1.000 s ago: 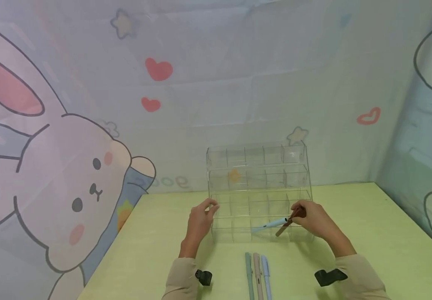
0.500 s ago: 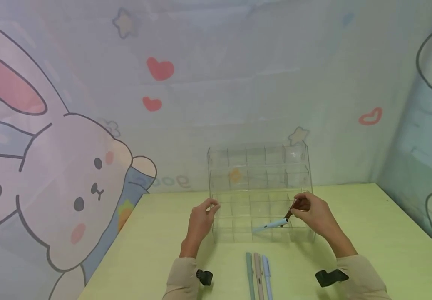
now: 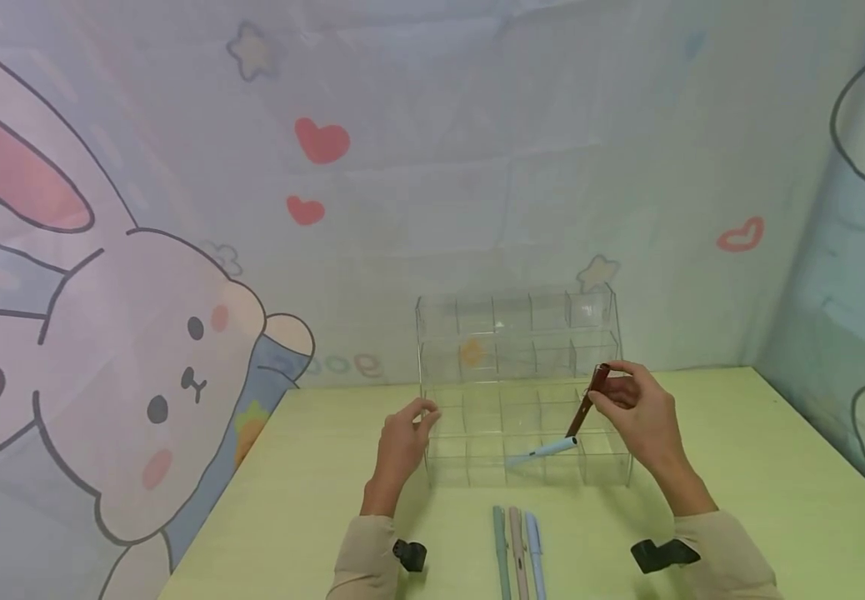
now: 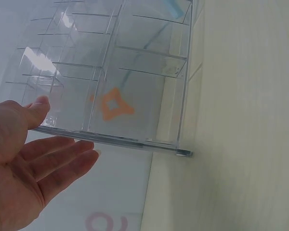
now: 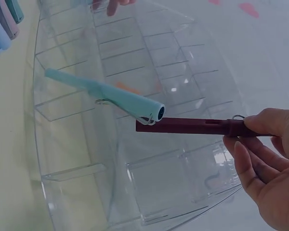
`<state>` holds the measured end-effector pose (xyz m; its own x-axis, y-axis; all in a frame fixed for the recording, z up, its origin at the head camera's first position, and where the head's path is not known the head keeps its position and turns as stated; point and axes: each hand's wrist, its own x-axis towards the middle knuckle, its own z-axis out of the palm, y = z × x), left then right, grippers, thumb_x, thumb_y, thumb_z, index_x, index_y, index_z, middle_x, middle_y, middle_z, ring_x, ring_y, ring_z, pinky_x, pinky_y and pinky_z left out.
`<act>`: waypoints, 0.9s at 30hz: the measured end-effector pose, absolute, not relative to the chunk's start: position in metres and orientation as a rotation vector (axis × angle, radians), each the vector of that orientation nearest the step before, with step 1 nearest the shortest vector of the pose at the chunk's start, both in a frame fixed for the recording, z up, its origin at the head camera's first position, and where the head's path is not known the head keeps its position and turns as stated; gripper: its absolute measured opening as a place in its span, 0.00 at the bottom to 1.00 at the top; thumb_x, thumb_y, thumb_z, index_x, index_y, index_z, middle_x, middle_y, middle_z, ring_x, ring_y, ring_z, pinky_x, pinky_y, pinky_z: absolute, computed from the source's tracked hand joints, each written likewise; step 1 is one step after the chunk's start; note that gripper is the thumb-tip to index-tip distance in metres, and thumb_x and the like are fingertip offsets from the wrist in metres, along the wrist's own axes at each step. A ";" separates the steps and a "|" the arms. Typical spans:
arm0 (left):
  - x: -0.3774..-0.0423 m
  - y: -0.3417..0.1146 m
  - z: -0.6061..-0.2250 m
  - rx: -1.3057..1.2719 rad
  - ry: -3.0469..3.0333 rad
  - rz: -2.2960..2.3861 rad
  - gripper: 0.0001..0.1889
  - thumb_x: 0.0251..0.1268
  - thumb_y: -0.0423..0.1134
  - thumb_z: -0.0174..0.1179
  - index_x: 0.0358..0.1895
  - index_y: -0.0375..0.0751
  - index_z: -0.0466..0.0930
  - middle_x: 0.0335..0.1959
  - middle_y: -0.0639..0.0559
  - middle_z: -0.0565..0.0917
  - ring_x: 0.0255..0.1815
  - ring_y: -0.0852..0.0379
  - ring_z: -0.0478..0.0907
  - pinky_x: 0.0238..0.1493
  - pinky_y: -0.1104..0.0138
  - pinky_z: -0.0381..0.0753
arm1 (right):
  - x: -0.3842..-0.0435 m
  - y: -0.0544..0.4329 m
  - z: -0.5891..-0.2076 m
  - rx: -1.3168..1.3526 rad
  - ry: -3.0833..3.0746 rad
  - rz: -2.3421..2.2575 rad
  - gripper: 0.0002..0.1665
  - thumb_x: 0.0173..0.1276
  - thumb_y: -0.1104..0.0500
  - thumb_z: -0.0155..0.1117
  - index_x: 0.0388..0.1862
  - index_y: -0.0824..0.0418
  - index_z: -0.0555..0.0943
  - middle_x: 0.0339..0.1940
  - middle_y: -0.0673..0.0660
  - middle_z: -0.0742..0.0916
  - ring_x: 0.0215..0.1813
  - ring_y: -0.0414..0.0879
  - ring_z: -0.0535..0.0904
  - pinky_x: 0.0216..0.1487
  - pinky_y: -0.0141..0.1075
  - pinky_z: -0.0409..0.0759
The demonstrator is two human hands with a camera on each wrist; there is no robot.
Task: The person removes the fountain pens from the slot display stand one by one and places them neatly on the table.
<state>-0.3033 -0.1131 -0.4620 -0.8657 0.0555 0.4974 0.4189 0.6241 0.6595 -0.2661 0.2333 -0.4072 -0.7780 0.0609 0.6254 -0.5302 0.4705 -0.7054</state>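
A clear tiered pen organizer (image 3: 481,414) with several compartments stands on the table. My left hand (image 3: 403,442) grips its left side wall, the thumb inside and the fingers outside in the left wrist view. My right hand (image 3: 646,417) pinches a dark red pen (image 5: 192,126) by its upper part, tilted over the organizer's right front. A light blue pen (image 5: 120,98) leans in a front-row compartment, its capped end up and right. In the right wrist view, the red pen's lower end overlaps the blue pen's cap end.
On the table in front of the organizer lie a green pen (image 3: 502,550), a beige pen (image 3: 517,550) and a pale blue pen (image 3: 533,550), side by side. A printed cloth backdrop (image 3: 432,167) rises behind the table.
My right hand has risen and turned, swinging the dark red pen's top up while its lower end stays behind the light blue pen. My left hand stays on the organizer.
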 end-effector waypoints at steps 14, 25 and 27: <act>-0.299 -0.113 -0.458 -0.371 -2.436 -1.158 0.07 0.74 0.40 0.60 0.46 0.40 0.83 0.08 0.50 0.74 0.07 0.69 0.58 0.11 0.73 0.55 | -0.259 0.230 -0.397 0.391 -1.987 1.376 0.30 0.62 0.70 0.74 0.63 0.65 0.77 0.40 0.66 0.88 0.36 0.27 0.81 0.36 0.21 0.78; -0.299 -0.112 -0.456 -0.355 -2.439 -1.159 0.06 0.74 0.38 0.60 0.45 0.41 0.83 0.12 0.51 0.78 0.09 0.67 0.63 0.12 0.72 0.57 | -0.254 0.226 -0.388 0.406 -1.941 1.374 0.30 0.65 0.71 0.70 0.65 0.62 0.76 0.40 0.65 0.87 0.41 0.27 0.81 0.44 0.21 0.77; -0.299 -0.112 -0.456 -0.363 -2.440 -1.159 0.06 0.74 0.38 0.60 0.45 0.41 0.83 0.09 0.51 0.75 0.08 0.67 0.61 0.12 0.72 0.56 | -0.253 0.225 -0.387 0.415 -1.934 1.357 0.30 0.64 0.72 0.70 0.65 0.63 0.76 0.39 0.64 0.87 0.41 0.27 0.80 0.48 0.21 0.75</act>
<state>-0.2987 -0.1121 -0.4557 -0.8809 0.0562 0.4699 0.3998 0.6198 0.6753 -0.2535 0.2251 -0.3874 -0.6847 0.1402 0.7152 -0.6248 0.3922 -0.6751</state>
